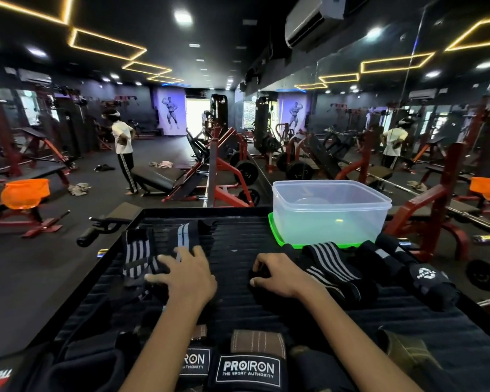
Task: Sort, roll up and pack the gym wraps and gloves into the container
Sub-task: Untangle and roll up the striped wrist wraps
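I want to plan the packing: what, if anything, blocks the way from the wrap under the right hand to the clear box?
The box is open on top, no lid on it. A pile of striped wraps lies between the right hand and the box, low enough to lift over.

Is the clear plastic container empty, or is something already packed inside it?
Empty: through the clear container walls nothing shows inside.

Single head view, wide-angle, looked forward and down from wearer's own height. Close over ribbed platform, both forearms entering from bottom edge. Upper half faced long gym hall, mirror wall at right.
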The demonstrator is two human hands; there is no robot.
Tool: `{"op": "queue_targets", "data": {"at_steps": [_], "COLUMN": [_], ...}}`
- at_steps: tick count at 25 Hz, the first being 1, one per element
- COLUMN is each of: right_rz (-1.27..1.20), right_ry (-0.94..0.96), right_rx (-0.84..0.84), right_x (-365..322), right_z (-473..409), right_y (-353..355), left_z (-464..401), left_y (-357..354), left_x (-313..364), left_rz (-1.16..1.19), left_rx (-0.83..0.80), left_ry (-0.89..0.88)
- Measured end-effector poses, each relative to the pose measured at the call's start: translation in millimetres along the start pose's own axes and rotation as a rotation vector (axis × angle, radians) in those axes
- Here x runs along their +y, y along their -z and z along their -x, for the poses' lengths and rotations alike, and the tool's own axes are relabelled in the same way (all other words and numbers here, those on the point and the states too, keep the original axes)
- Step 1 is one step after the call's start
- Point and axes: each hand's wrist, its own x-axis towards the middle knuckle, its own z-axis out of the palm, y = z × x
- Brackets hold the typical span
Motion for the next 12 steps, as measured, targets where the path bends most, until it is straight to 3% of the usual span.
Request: {"op": "queue_targets", "data": {"at_steps": [3,5,8,12], "right_rz": [0.020,0.030,0.032,0.001], "right_ry": [0.013,0.024,0.046,0.054], "right_rx": [-0.004,-0.002,-0.001,0.005], "right_x": [-3,-5,-7,-6], "right_z": [0,1,1,0], "right_y": [0,0,-3,-7], "left_z": [-9,-9,-9,-11], "left_y": [0,-5,-12,-11], "left_x": [-17,-18,-12,-8], "left_rz": [0.035,0.036,0.140,0.433], "left_rx": [-0.087,-0.128,-0.068,0.034], "left_ry": [0.161,0.172,0.061,-0.226]}}
